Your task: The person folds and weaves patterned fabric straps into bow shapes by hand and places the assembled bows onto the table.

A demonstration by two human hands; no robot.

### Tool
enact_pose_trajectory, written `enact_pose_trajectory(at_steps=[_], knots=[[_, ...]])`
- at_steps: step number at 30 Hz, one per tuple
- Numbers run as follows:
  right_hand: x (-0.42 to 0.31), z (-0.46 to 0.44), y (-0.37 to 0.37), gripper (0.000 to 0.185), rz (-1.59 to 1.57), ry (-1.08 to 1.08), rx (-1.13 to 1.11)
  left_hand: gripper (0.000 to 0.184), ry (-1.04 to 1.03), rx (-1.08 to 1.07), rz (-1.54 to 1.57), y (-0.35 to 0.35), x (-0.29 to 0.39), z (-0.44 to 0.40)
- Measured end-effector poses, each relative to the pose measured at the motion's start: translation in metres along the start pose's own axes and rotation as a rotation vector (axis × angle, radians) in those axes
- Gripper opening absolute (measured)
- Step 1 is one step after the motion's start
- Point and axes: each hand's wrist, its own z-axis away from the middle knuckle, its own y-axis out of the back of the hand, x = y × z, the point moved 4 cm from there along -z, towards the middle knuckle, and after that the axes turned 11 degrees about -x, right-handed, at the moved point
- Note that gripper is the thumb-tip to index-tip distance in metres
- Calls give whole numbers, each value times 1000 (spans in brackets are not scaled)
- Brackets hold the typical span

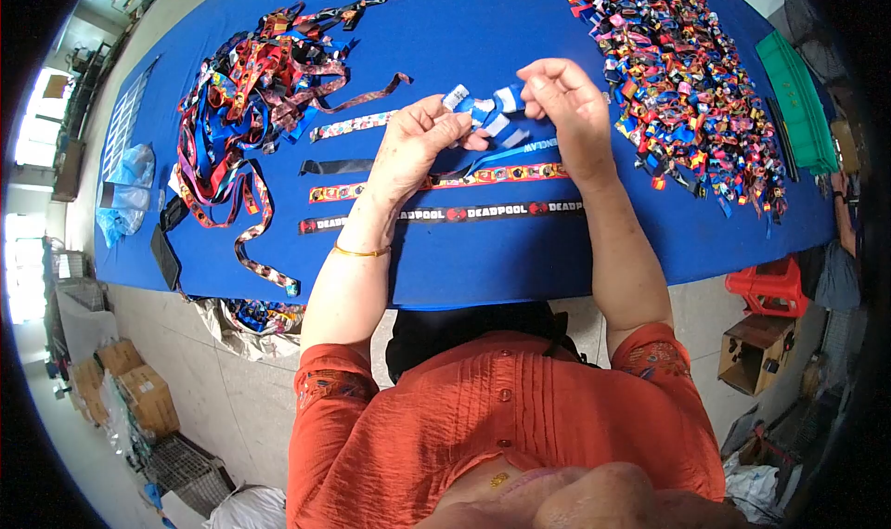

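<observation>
A blue and white printed lanyard [483,111], folded into a bundle, is held over the blue cloth. My left hand [422,137] is closed, its thumb and fingers pinching the bundle's left end. My right hand [568,111] has its fingers curled and closed at the bundle's right end. Beneath my hands, several lanyards lie in rows: a black DEADPOOL strap [492,212] nearest me, a red and yellow strap [531,173], a plain black strap [339,167], a white patterned strap [357,124] and a blue strap lettered ENCLAW [529,148], partly hidden.
A loose heap of lanyards [246,93] lies on the table's left. Many small folded bundles [682,83] form a long pile at right, beside a green tray [796,102]. Blue plastic bags [128,195] lie at far left. A red stool [768,288] stands off the right edge.
</observation>
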Motion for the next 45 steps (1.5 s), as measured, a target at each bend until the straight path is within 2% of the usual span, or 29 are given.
enact_pose_trajectory(at_steps=[5, 8, 11, 14, 20, 23, 29, 32, 41, 45], knots=[[13, -2, 1, 13, 62, -11, -76, 14, -18, -82, -32, -2, -2, -1], [15, -1, -9, 14, 239, -36, -175, 14, 29, -47, -105, -6, 0, 1], [17, -1, -10, 15, 188, -89, -215, 13, 26, -37, -109, -8, 1, 0], [20, -1, -9, 16, 302, -107, -238, 13, -3, -30, -72, -8, 1, 1], [31, -3, -6, 16, 66, -192, -254, 14, -15, -71, -66, -7, -4, 0], [33, -2, -5, 15, 62, -210, -274, 14, -23, -89, -94, -7, -3, 0], [30, -2, -7, 16, 21, -249, -254, 15, -22, -87, -113, -7, -2, 1], [38, -3, -5, 16, 79, -184, -301, 16, -1, -74, -147, -8, -1, 1], [32, -1, -10, 14, 54, -171, -172, 21, -44, -61, -100, -10, 3, 0], [30, -1, -10, 15, 86, -173, -144, 20, -42, -81, -204, -6, -1, 0]])
